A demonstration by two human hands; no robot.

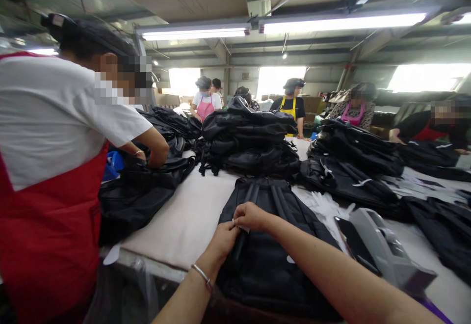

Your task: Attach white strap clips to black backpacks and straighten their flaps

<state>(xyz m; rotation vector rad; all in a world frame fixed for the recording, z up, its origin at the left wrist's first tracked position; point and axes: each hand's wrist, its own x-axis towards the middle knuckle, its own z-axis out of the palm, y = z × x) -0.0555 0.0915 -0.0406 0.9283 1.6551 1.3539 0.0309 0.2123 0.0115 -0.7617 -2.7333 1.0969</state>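
A black backpack lies flat in front of me, its straps facing up. Over the left strap, my left hand and my right hand meet. Between their fingertips shows a small white strip, pinched from both sides; most of it is covered by the fingers. Whether my left fingers also grip the strap I cannot tell. Another white piece shows on the backpack below my right forearm.
Right of the backpack are white strips, a phone and a grey tape dispenser. Black bags are piled ahead and to the right. At left, a co-worker in a red apron bends over another black bag.
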